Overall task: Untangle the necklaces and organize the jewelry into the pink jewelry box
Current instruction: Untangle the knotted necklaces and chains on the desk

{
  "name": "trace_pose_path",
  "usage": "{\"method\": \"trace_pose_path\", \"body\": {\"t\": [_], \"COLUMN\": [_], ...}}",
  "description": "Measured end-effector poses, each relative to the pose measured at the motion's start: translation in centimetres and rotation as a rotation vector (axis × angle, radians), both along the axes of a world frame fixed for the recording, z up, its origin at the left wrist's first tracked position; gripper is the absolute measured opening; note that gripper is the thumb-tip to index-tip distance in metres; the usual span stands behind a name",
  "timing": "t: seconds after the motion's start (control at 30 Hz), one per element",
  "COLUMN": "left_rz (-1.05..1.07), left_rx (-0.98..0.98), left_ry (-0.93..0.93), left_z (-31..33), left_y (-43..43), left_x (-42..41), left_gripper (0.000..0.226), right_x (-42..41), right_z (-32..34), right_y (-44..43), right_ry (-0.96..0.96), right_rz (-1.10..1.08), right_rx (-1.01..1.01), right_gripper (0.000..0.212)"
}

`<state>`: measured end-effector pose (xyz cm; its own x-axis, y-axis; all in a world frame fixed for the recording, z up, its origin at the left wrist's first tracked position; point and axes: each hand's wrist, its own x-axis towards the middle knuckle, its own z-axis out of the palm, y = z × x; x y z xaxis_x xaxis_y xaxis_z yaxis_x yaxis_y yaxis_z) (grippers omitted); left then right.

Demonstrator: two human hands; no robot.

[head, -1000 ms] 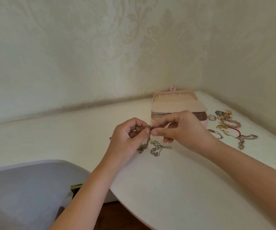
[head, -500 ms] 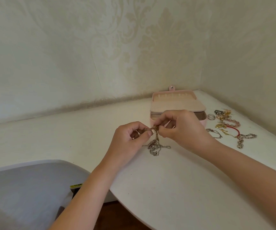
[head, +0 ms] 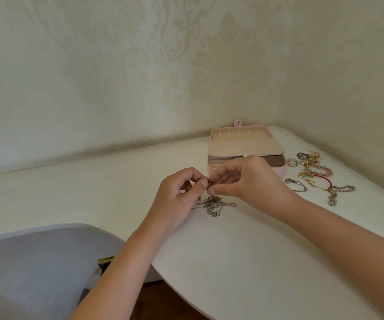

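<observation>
Untangling is, we judge, the step in hand: our left hand (head: 181,195) and right hand (head: 244,181) each pinch the tangled necklaces (head: 211,205) above mid-worktop (head: 232,250), before the open pink jewelry box (head: 244,146). Strands hang down to a heap lying left-to-right. Next we need a gentle, patient pull apart.

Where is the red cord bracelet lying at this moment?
In the head view the red cord bracelet lies on the white table, right of the pink jewelry box, between the pink bead bracelet and a thick silver chain.
</observation>
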<state>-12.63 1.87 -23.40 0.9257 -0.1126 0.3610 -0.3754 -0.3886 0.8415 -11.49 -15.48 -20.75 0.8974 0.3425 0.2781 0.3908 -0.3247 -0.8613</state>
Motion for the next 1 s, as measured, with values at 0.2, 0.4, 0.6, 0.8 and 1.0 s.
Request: {"method": "trace_pose_path", "body": {"t": [0.2, 0.4, 0.6, 0.8, 1.0], "left_rz": [-0.037, -0.025, 0.039, 0.039, -0.001], "left_rx": [0.011, 0.030, -0.023, -0.130, -0.322], "left_ry": [-0.006, 0.015, -0.052, -0.073, 0.086], "left_z": [-0.1, 0.0, 0.1, 0.7, 1.7], "left_y": [0.1, -0.1, -0.1, 0.0, 0.0], "left_x": [0.2, 0.0, -0.1, -0.2, -0.7], "left_gripper": [0.024, 0.027, 0.016, 0.017, 0.021], "right_x": [-0.3, -0.3, 0.2, 0.5, 0.9], "right_z": [-0.1, -0.1, 0.2, 0.8, 0.8], "right_y": [0.3, 0.5, -0.1, -0.6, -0.7], "right_ry": [0.001, 0.006, 0.168, 0.294, 0.378], "right_rz": [0.028, 0.053, 0.060, 0.083, 0.061], "right_rx": [-0.012, -0.023, 0.165, 0.334, 0.423], "right_gripper": [0.016, 0.014, 0.006, 0.007, 0.023]}}
